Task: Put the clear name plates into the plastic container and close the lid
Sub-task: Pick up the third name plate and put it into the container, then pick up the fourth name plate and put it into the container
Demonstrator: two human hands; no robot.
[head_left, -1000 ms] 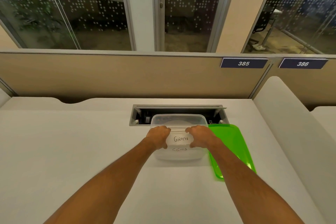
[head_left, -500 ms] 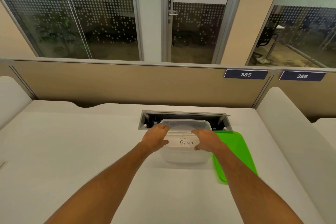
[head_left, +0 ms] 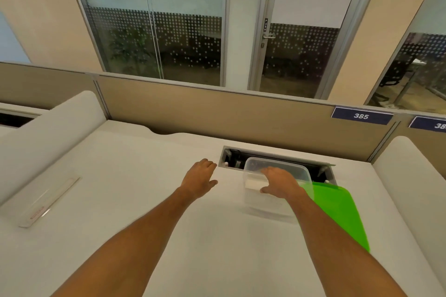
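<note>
Forearms reached from the surface's (head_left: 217, 248) near edge toward its far edge. A clear name plate (head_left: 49, 200) lay flat near the left edge, apparently the next to be collected. The left hand (head_left: 199, 179) hovered open and empty. The right hand (head_left: 281, 184), fingers spread and gripping nothing, hung over the plastic container (head_left: 270, 210) holding plates by the far-edge cable slot (head_left: 231, 158). The green lid (head_left: 337, 212) lay off, touching its right side, probably to leave the container open for filling.

lid (head_left: 337, 212) bright green | container (head_left: 272, 205) clear | desk (head_left: 144, 188) white
</note>
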